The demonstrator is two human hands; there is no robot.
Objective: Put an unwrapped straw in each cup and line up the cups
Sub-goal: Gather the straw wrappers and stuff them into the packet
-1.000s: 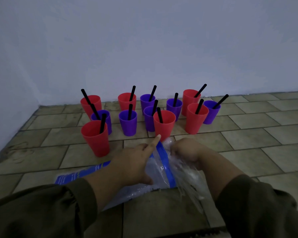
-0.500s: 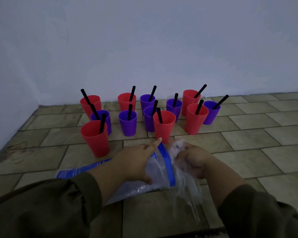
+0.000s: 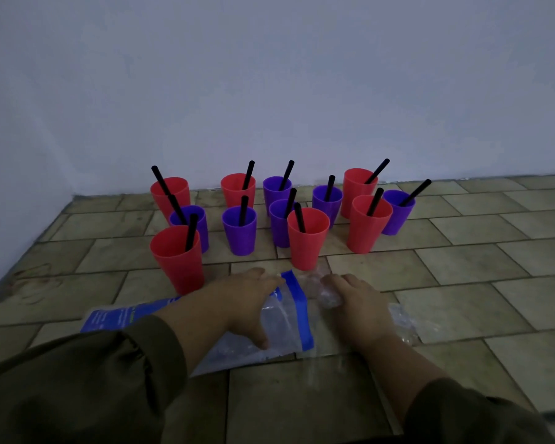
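Red and purple: six red cups [image 3: 177, 264] and six purple cups [image 3: 239, 235] stand upright on the tiled floor [image 3: 462, 283], close to the far wall [image 3: 269, 91].
Grouping: the twelve cups form a loose cluster of staggered rows rather than one straight line, and several stand just beside or partly behind a neighbour.
Straws: black straws [image 3: 191, 230], one in every cup, lean against the rims and stick out above them.
Nearest cups: a red one at near left and another at centre stand closest to the person, just beyond the hands.
Plastic bag: a clear plastic bag [image 3: 297, 318] with a blue band at its mouth lies flat on the floor near the person. Its printed blue end points left and its mouth points right.
Left hand: the left hand [image 3: 247, 306] lies on top of the bag just behind the blue band. The fingers are held together with their tips at the band's far end, and the thumb is spread toward the near edge, pressing the bag down.
Right hand: the right hand [image 3: 354, 304], just right of the bag's mouth, has its fingers curled round crumpled clear plastic [image 3: 329, 298].
Loose film: more of that clear plastic trails on the floor to the hand's right.
Sleeves: dark olive sleeves [image 3: 93, 379] cover both forearms at the near edge.
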